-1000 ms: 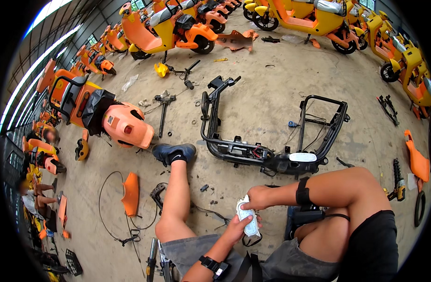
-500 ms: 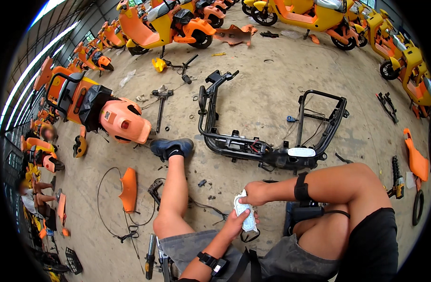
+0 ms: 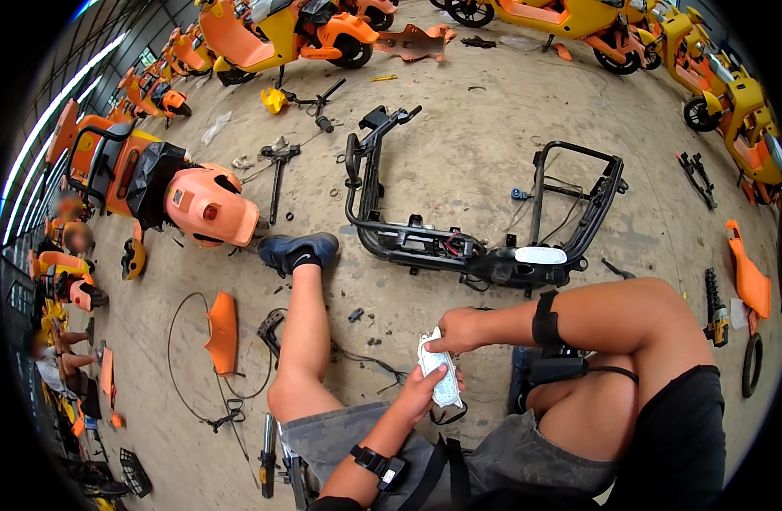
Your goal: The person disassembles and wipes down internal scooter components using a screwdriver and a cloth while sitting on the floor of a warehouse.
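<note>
In the lower middle of the head view I hold a white, oblong plate-like part (image 3: 442, 379) with a pale, patterned face. My left hand (image 3: 420, 397) grips its lower half, thumb across the front. My right hand (image 3: 459, 334) grips the upper end. The part is between my legs, above a short dark strap or cable. Ahead lies a bare black scooter frame (image 3: 416, 247), with a similar white oval piece (image 3: 540, 255) on it.
An orange scooter (image 3: 205, 204) lies at left, a curved orange panel (image 3: 221, 332) below it. A drill (image 3: 720, 324), shock absorber and orange part (image 3: 749, 272) lie at right. Other people (image 3: 60, 370) sit at far left. Rows of yellow-orange scooters (image 3: 280, 38) stand behind.
The view has shifted, so the floor items appear higher and slightly further left. Both my hands keep hold of the white part, with little change in grip.
</note>
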Demonstrator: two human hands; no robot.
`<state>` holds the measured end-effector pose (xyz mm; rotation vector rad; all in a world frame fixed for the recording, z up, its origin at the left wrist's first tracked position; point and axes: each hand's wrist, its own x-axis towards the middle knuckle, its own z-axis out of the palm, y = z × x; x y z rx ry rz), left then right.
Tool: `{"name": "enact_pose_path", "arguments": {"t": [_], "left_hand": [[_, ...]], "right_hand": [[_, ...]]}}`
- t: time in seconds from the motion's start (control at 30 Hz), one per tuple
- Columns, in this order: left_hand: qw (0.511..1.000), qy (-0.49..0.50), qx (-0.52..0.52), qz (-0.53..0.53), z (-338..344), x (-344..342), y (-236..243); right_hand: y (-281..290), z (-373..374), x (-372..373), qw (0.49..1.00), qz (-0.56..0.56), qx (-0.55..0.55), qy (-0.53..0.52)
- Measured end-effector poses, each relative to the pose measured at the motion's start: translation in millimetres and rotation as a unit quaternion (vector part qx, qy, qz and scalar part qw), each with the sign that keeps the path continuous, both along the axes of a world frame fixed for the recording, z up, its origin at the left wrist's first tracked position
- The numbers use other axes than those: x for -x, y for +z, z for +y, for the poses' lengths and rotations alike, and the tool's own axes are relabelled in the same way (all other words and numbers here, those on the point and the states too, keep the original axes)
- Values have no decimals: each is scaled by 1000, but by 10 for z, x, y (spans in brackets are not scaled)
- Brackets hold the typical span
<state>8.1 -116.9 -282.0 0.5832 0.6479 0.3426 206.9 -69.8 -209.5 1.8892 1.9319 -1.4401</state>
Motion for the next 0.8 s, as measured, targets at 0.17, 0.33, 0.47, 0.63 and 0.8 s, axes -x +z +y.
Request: {"name": "enact_pose_path", "arguments": {"t": [0.17,0.33,0.47,0.63,0.8], "left_hand": [[1000,-4,1,-1,-5,-8,43],[1000,-8,9,-11,-4,-12,31],[1000,-8,-6,-1,-2,-5,16],[1000,-4,-17,0,-2,-37,56],[1000,1,-25,9,8,-18,34]], "right_hand": [[43,9,-21,999,17,23,19],[48,9,-17,999,11,37,21],[60,10,-2,999,-4,35,20],[0,-16,8,1000,-17,7,4],[78,-7,34,1000,2,17,-3]]}}
